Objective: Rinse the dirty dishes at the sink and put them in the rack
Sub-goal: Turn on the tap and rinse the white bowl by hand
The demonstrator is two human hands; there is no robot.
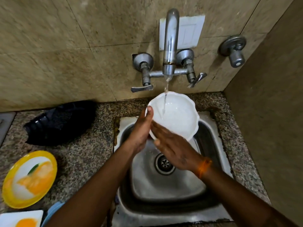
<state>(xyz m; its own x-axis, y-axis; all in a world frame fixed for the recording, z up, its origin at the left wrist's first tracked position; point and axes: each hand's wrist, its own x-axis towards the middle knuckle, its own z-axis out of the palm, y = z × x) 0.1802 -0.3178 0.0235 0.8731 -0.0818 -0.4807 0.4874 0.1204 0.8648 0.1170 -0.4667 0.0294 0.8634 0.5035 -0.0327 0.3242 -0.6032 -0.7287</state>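
Observation:
A white bowl (177,115) with a scalloped rim is held tilted over the steel sink (208,133), under water running from the tap (169,46). My left hand (141,133) grips the bowl's left rim, thumb on top. My right hand (173,149) lies flat against the bowl's near rim, fingers stretched out, an orange thread on its wrist. Water streams into the bowl.
On the granite counter (91,151) to the left lie a black ridged dish (60,122), a yellow-rimmed plate (30,179) and a white square plate (21,218) at the bottom edge. Tap levers (141,88) and a second wall valve (234,49) stick out from the tiled wall.

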